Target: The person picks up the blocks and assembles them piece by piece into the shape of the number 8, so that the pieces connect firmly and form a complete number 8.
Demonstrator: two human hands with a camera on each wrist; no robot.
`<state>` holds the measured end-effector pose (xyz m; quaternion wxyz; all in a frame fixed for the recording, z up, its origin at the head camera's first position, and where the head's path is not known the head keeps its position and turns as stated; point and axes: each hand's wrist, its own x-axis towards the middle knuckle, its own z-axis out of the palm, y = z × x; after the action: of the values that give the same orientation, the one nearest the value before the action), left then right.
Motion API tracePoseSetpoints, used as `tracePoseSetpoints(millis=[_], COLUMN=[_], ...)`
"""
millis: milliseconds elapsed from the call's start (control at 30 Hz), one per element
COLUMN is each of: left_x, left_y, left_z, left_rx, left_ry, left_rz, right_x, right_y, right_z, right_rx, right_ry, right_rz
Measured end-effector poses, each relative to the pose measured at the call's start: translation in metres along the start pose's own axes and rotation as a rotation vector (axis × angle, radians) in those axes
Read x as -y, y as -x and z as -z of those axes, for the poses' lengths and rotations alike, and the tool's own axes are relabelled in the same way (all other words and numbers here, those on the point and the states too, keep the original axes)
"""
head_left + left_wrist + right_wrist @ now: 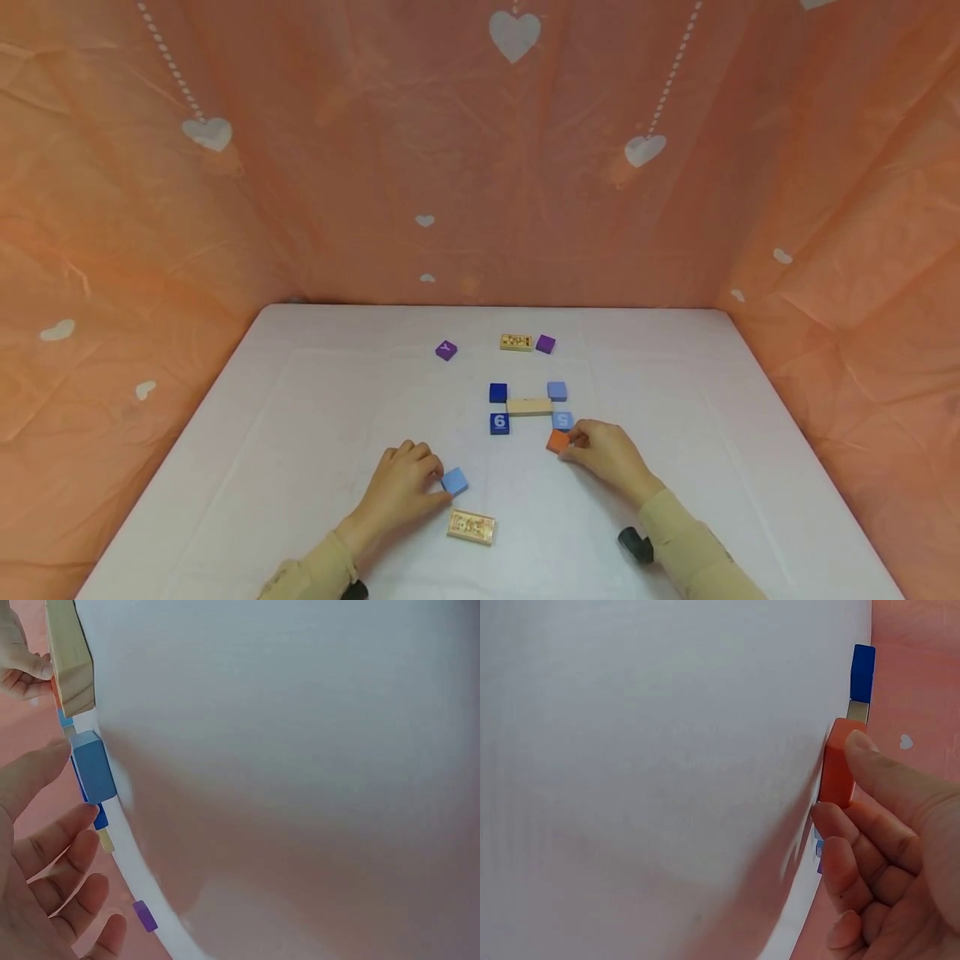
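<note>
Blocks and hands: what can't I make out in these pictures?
Head view: print on the near wooden block, too small to read.
Left wrist view: most of the orange block, behind that wooden block.
Right wrist view: part of the right hand, cut by the right edge.

Orange block (557,442), light blue block (454,482), white table (337,383), orange backdrop (360,167) with pale hearts (514,36)

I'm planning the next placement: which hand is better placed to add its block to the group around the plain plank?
Probably the right hand: it pinches the orange block close beside the block marked 5. The left hand pinches a light blue block farther from the plank.
</note>
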<state>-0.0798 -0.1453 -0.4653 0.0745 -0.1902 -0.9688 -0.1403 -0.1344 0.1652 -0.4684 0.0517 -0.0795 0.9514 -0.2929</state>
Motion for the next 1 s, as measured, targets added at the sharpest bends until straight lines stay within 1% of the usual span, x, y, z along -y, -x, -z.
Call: tracePoseSetpoints(millis=[267,533,700,867,1000], left_x=[-0.001,-0.001,-0.004,-0.008,-0.013], left_y=[0.000,-0.003,-0.007,-0.015,-0.022], left_z=[-0.004,-0.006,-0.009,-0.012,-0.015], left_rx=[-0.009,-0.008,0.012,0.042,0.030], left_ry=[0.006,0.019,0.031,0.043,0.027], left_rz=[0.007,0.005,-0.006,-0.018,-0.046], right_x=[-0.001,-0.002,-0.002,-0.002,-0.001], right_y=[-0.001,-0.001,-0.001,-0.001,0.000], right_z=[0.000,-0.001,-0.001,0.000,0.000], right_rx=[0.002,-0.007,-0.005,-0.005,-0.007], right_ry=[-0.001,0.005,0.005,0.003,-0.004], right_rz=[-0.003,0.013,0.011,0.010,0.013])
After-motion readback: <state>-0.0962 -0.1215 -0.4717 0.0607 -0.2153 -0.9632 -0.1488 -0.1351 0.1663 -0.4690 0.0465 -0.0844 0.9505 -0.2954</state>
